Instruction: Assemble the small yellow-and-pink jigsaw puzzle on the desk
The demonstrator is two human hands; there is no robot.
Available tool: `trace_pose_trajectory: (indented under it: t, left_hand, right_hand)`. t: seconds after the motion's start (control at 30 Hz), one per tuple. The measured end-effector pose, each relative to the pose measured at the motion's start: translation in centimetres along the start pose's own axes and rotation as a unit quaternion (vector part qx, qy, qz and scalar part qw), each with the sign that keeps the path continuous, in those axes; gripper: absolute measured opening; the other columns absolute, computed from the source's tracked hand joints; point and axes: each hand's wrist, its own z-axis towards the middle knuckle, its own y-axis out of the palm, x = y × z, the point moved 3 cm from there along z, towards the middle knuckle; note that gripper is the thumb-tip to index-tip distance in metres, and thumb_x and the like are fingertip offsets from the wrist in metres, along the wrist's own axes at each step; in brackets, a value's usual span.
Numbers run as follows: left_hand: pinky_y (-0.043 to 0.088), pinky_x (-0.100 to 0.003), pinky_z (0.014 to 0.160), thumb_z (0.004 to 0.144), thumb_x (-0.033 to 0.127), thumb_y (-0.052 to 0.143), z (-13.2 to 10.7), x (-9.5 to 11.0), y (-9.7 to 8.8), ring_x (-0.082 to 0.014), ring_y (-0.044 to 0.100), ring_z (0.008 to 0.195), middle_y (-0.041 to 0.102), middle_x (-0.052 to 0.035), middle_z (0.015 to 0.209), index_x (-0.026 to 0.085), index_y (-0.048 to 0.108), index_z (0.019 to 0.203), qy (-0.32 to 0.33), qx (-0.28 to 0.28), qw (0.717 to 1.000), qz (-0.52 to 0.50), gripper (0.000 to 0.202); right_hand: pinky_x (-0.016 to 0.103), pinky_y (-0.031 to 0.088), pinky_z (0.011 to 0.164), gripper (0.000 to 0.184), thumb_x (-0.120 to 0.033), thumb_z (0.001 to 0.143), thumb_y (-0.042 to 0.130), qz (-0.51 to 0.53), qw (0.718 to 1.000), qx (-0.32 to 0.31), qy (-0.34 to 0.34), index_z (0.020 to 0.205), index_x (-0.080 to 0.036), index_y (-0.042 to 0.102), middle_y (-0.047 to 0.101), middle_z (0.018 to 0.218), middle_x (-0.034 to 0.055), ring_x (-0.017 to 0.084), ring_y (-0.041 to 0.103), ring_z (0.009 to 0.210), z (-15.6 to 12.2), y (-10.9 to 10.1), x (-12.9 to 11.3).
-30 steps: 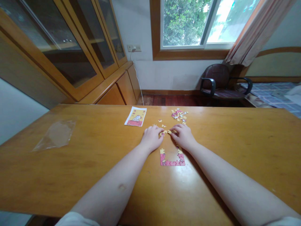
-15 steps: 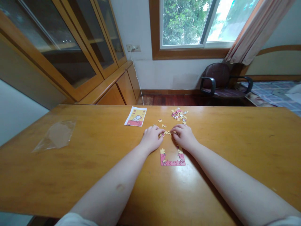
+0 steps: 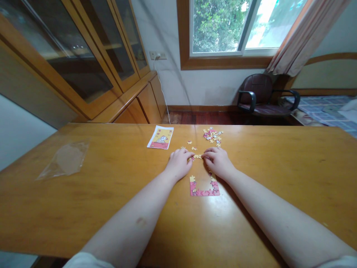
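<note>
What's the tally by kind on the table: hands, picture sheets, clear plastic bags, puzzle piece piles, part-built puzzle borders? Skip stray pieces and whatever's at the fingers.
Hands (left hand, right hand): 2
Picture sheet: 1
Clear plastic bag: 1
Puzzle piece pile: 1
Part-built puzzle border: 1
Total: 6

"Which colours on the puzzle frame (image 3: 205, 193)?"
"Pink below, yellow above."
"The card (image 3: 161, 137) beyond its left?"
"Yellow over pink, white-edged."
"The loose pieces (image 3: 212, 135) beyond its right?"
"Pink, yellow, white."
</note>
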Motion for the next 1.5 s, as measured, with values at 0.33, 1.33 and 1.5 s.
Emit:
trace_pose_trajectory:
  t: [0.33,1.33,1.5]
  left_hand:
    - [0.028,-0.048,0.110,0.085,0.038,0.057,-0.5,0.8,0.2,-0.0277,0.039,0.130,0.047,-0.0047,0.142,0.034,0.057,0.128,0.101,-0.031,0.994,0.002,0.044]
    - [0.042,-0.037,0.095,0.090,0.030,0.050,0.1,-0.1,-0.1,-0.0223,0.057,0.104,0.068,-0.0063,0.105,0.024,0.069,0.105,0.007,0.003,1.000,0.012,0.025]
    - [0.043,-0.036,0.092,0.090,0.029,0.050,0.1,-0.1,0.0,-0.0215,0.057,0.100,0.068,-0.0055,0.104,0.024,0.069,0.105,0.018,0.002,1.000,0.007,0.025]
  right_hand:
    - [0.037,0.039,0.091,0.018,-0.025,0.087,0.055,-0.016,0.999,0.009,0.035,0.092,-0.022,0.072,0.069,0.102,0.0068,0.023,0.057,0.098,0.1,0.1,0.2]
    - [0.038,0.039,0.089,0.020,-0.024,0.087,0.055,0.000,1.000,-0.001,-0.009,0.092,-0.026,0.074,0.069,0.103,0.0051,0.022,0.057,0.096,-0.1,0.0,-0.3]
    - [0.038,0.039,0.090,0.020,-0.024,0.087,0.056,-0.002,1.000,-0.006,-0.010,0.093,-0.027,0.075,0.069,0.103,0.0052,0.022,0.056,0.096,-0.1,0.1,-0.2]
